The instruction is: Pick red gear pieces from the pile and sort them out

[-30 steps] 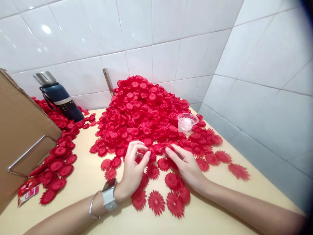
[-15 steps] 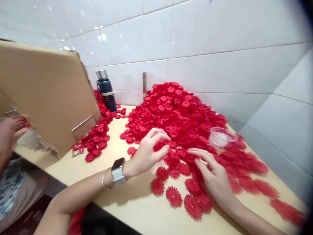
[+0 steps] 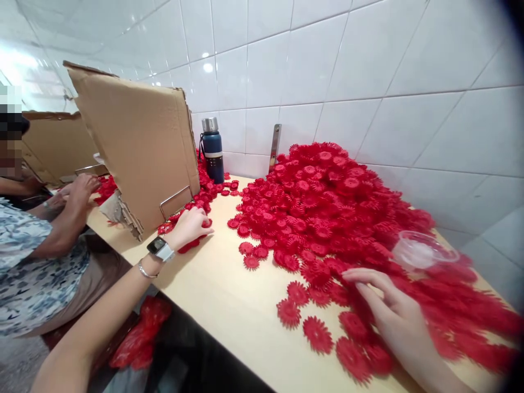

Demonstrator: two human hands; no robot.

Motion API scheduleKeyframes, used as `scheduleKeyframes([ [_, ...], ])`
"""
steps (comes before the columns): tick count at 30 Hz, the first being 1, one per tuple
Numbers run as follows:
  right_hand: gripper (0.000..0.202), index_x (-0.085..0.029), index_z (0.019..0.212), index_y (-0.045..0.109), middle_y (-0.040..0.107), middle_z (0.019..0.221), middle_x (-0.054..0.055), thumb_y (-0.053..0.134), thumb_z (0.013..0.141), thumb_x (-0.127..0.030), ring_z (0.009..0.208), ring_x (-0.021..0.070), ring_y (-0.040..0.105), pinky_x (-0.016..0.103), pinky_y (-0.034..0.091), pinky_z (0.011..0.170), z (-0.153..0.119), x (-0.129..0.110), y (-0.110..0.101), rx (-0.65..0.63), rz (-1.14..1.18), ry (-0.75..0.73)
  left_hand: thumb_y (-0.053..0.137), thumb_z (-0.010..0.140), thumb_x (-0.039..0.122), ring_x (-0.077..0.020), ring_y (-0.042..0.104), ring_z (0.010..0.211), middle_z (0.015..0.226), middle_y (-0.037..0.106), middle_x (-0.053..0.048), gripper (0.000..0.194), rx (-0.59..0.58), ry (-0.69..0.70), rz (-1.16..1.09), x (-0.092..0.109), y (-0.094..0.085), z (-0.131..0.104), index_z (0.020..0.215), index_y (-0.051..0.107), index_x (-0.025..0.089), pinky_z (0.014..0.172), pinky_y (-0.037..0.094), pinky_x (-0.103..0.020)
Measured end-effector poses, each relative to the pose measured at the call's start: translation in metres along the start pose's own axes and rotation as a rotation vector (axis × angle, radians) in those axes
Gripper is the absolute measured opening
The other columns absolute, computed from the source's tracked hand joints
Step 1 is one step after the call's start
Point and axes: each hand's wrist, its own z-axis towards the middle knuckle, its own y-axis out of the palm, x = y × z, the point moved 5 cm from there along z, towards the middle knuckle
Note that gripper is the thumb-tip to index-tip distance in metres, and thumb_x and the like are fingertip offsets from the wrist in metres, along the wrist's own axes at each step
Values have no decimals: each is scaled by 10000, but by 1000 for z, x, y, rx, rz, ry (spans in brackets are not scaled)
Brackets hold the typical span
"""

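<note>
My left hand (image 3: 190,226), wearing a square watch, is over a smaller heap of red toothed discs (image 3: 192,245) beside the cardboard. A red disc (image 3: 207,223) shows between its curled fingers and thumb. My right hand (image 3: 395,308) rests at the front of a large pile of red toothed discs (image 3: 315,196). Its fingers stretch forward with the thumb apart, and I see nothing held in it. Several single discs (image 3: 317,334) lie flat on the table just left of this hand.
An upright cardboard panel (image 3: 143,142) with a wire bracket (image 3: 176,202) stands left, a dark blue bottle (image 3: 213,155) behind it. A clear plastic tub (image 3: 423,251) sits right of the pile. Another person's hand (image 3: 84,188) is beyond the cardboard. A red bag (image 3: 143,333) hangs below the table edge.
My left hand has moved left from the large pile to the smaller heap by the cardboard, and its fingers have curled. The right hand stays by the pile. The view has swung left.
</note>
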Motion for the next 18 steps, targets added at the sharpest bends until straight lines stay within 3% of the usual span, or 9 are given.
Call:
scheduleKeyframes([
  [3, 220, -228, 768, 617, 623, 945, 62, 477, 740, -396, 888, 256, 585, 412, 446, 843, -1, -3, -1, 1, -21, 13, 611, 733, 330, -248, 530, 956, 956, 609, -86, 199, 4, -47, 17, 0, 12, 4, 760, 637, 135, 839, 400, -395],
  [7, 214, -231, 741, 622, 635, 916, 61, 483, 725, -393, 867, 257, 592, 403, 456, 823, -1, -5, -1, 1, -28, 39, 501, 846, 280, -201, 560, 950, 1117, 545, -87, 295, -2, -95, -61, -2, 22, 17, 1106, 511, 142, 795, 474, -409],
  [12, 196, -237, 719, 622, 637, 902, 54, 492, 715, -384, 861, 250, 590, 378, 468, 796, 0, -6, -1, -1, -17, 53, 496, 849, 277, -194, 567, 936, 1108, 553, -84, 272, 0, -98, -318, 3, 16, 32, 1088, 525, 150, 787, 483, -395],
  [15, 193, -238, 725, 619, 630, 909, 50, 487, 718, -380, 862, 246, 584, 374, 461, 802, 0, -6, 0, -6, -14, 63, 440, 868, 288, -182, 586, 920, 1047, 585, -95, 233, -9, -64, -543, 23, 11, 35, 973, 559, 118, 783, 492, -357],
  [18, 191, -233, 737, 613, 626, 906, 52, 483, 729, -372, 855, 242, 584, 358, 473, 761, -1, -7, -1, -3, -9, 67, 396, 873, 318, -160, 617, 859, 983, 613, -85, 258, -72, 29, -765, 65, 13, 28, 953, 546, 124, 729, 515, -318],
])
